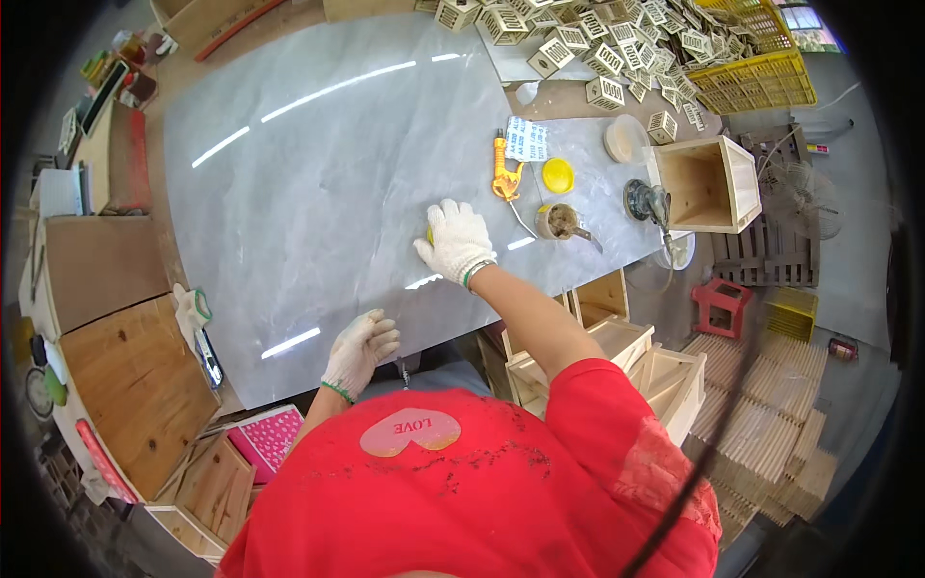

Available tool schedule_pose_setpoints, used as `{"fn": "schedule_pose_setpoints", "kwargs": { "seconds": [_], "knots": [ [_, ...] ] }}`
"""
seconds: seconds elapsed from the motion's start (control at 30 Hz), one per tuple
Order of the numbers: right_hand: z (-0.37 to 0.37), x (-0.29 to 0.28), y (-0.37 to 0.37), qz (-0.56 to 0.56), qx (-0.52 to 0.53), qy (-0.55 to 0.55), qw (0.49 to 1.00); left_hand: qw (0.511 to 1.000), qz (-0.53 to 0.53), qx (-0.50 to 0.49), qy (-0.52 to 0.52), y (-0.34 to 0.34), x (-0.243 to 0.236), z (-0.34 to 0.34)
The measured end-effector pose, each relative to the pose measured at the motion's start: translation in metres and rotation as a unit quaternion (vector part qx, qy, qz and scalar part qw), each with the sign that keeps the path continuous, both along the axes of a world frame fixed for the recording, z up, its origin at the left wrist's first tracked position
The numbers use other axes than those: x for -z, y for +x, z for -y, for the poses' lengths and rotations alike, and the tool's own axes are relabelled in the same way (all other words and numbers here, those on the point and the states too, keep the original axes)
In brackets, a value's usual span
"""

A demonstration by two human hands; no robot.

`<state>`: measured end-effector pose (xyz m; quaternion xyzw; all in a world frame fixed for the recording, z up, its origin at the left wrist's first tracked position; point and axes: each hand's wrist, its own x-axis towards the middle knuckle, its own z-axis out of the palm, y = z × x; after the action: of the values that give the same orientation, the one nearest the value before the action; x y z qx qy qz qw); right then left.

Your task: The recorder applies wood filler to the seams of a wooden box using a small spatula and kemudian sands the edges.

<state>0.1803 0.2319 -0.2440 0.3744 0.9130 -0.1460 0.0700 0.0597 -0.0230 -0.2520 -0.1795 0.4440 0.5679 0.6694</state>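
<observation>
Presently, the right hand [457, 241], in a white knitted glove, is palm down over the grey counter [308, 193], its fingers slightly bent. A small yellow thing [429, 234] shows at its left side, mostly covered; whether it is gripped, I cannot tell. The left hand [360, 354], also gloved, is half curled at the near edge; its content is hidden. To the right lie an orange blow gun [506, 181] and a round yellow lid [558, 175].

two gloved hands [457, 239] [359, 354], one air gun [505, 181], one stool [722, 308]
</observation>
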Motion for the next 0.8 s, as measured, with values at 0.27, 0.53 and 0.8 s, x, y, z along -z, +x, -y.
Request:
{"fn": "schedule_pose_setpoints", "kwargs": {
  "seconds": [0.27,0.53,0.8],
  "knots": [
    [-0.026,-0.026,0.022,0.064,-0.085,-0.096,0.99,0.995,-0.086,-0.01,-0.042,0.029,-0.018,-0.004],
    [-0.112,-0.02,0.046,-0.09,-0.051,-0.027,0.994,0.87,-0.454,0.154,-0.115,0.05,0.005,-0.032],
    [-0.294,-0.01,0.121,0.024,0.107,0.114,0.987,0.502,-0.767,0.399,-0.021,0.049,0.026,-0.11]
  ]
}}
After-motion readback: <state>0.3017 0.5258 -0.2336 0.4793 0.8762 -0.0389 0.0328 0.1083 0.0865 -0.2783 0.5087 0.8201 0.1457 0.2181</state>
